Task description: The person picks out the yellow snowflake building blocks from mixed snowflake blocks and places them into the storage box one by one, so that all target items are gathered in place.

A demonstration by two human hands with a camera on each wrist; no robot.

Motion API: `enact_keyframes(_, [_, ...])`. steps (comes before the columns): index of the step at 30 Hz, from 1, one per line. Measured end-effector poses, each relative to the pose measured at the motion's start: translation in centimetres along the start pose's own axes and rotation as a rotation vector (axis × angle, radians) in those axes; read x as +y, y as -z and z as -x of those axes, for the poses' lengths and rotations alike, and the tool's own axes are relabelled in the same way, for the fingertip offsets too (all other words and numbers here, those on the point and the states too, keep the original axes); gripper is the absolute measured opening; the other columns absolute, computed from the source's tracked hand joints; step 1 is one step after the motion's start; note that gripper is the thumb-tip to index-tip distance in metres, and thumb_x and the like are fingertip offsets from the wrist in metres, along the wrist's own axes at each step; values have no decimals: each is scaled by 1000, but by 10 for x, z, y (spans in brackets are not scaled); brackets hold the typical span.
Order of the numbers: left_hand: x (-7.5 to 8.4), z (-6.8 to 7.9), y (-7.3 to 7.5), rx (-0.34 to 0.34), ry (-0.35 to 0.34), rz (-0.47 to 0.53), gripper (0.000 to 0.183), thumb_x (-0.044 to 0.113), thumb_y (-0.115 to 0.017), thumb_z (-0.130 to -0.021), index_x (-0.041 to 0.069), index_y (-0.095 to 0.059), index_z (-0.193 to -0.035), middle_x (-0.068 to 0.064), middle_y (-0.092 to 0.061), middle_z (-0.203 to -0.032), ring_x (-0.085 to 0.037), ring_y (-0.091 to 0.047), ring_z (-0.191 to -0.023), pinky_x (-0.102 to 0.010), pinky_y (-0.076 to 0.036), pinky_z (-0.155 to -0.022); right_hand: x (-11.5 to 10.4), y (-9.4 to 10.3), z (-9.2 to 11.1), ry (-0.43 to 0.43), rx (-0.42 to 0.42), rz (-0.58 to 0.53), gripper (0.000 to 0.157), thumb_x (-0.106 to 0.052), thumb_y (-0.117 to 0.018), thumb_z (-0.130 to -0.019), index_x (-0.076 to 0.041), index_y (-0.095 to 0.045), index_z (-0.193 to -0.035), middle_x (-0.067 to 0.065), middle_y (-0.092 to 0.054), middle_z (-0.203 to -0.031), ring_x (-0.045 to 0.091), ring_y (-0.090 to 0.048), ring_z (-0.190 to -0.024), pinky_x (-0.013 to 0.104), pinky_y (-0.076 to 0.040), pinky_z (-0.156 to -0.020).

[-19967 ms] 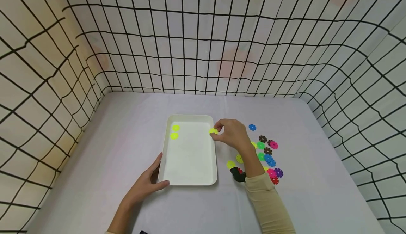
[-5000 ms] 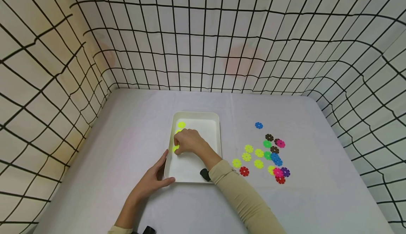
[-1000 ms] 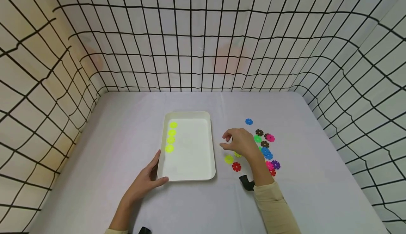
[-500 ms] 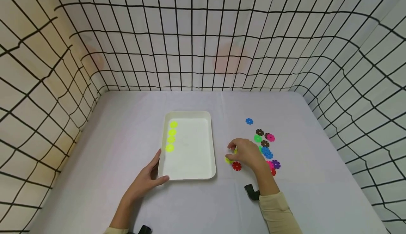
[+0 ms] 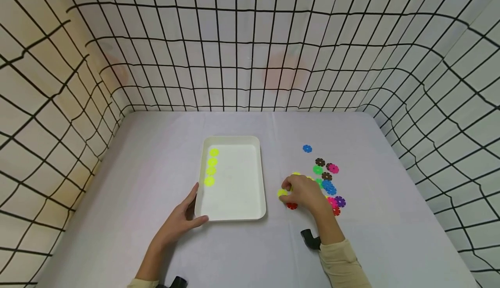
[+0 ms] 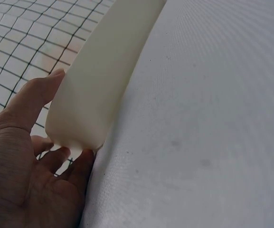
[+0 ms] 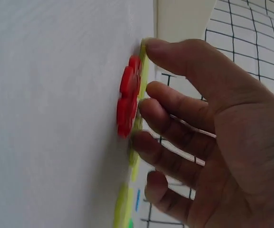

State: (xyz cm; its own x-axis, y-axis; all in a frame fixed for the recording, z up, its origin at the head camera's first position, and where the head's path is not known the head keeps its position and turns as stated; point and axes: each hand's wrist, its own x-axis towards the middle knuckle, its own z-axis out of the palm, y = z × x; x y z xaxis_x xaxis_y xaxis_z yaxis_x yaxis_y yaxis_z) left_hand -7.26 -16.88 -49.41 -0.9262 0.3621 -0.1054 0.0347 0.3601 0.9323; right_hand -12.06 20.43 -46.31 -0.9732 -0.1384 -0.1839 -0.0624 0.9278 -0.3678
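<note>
In the head view my left hand [image 5: 181, 216] grips the near-left corner of a white tray [image 5: 238, 184], thumb at the front rim. The left wrist view shows the thumb on the tray's wall [image 6: 91, 80] and the other fingers curled low at its corner. Several yellow snowflake discs [image 5: 209, 181] lie in a column along the tray's left side. Right of the tray, my right hand [image 5: 306, 192] pinches another yellow disc [image 5: 282, 192] between thumb and index finger, close over the cloth. Just beside it lies a red snowflake disc [image 7: 128, 97], partly hidden by the hand in the head view.
Scattered discs lie right of my right hand: blue [image 5: 328, 187], green [image 5: 318, 169], brown [image 5: 320, 162], pink [image 5: 333, 168] and purple [image 5: 340, 201]. A lone blue disc [image 5: 307, 148] sits farther back. Black wire mesh [image 5: 250, 62] walls the white-covered table [image 5: 164, 149].
The column in the tray has grown since 20 seconds ago. My right hand has come back from the tray, lowered and closed on a yellow disc, which has shifted slightly. The left hand stays on the tray.
</note>
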Motion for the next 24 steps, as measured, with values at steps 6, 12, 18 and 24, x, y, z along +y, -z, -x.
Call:
enact_keyframes(6, [0,0,0,2,3,-5,103,26,-78,-83,16,-8,-158,-15,-11,-164,-37,-24,-147,-43,-32,-111,0,-2,0,13,6,-1,27,-33,-84,-72,-14,-73,-89,-5,-63,-78,11,-53,-71,24,-46,-61])
enact_keyframes(12, [0,1,1,0,6,-4,103,26,-78,-83,17,-9,-158,-16,-11,-164,-38,-25,-147,-43,-33,-111,1,-6,1,25,14,-13,24,-31,-83,-73,-14,-72,-86,-5,-62,-77,11,-53,-70,24,-46,-61])
enact_keyframes(18, [-1,1,1,0,8,1,103,26,-78,-83,20,-9,-158,-15,-11,-164,-38,-26,-147,-44,-34,-111,1,-5,2,25,25,-22,24,-31,-83,-73,-15,-71,-85,-5,-62,-77,11,-53,-70,24,-46,-61])
enact_keyframes(24, [-3,0,1,-2,-15,-5,102,26,-78,-84,19,-8,-158,-15,-11,-164,-38,-25,-147,-40,-33,-111,1,0,4,-13,16,-22,25,-33,-82,-73,-14,-69,-83,-5,-61,-74,10,-53,-68,24,-44,-59])
